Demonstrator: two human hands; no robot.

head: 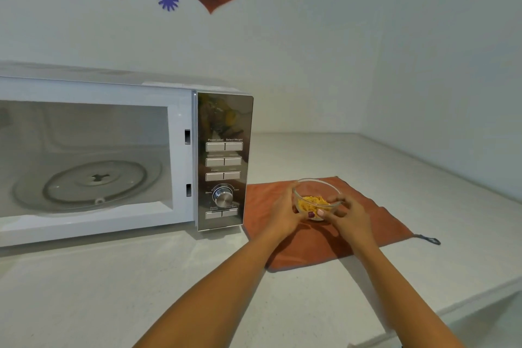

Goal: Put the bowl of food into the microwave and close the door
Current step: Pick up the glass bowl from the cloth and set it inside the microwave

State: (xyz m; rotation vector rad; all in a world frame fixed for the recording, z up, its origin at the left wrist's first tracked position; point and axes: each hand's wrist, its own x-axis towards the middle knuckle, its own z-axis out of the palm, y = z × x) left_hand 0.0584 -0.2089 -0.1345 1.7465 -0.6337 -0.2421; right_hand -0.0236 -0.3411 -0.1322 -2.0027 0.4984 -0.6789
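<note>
Landmark: the microwave [118, 155].

Nearest, both forearms reach out over the desk [84, 291]. Right of the microwave's control panel [224, 161], the left hand [282, 213] and right hand [348, 216] are clamped on a small glass bowl [316, 195] of orange shreds, over an orange cloth [375, 223].

Risks, as judged: smooth glass could slip in a fingertip grip; tilting would spill shreds; the rim could clip the cavity frame going in.

Cavity open, turntable [96, 181] bare. Door out of frame left. Whether the bowl rests on the cloth or is lifted: cannot tell.
</note>
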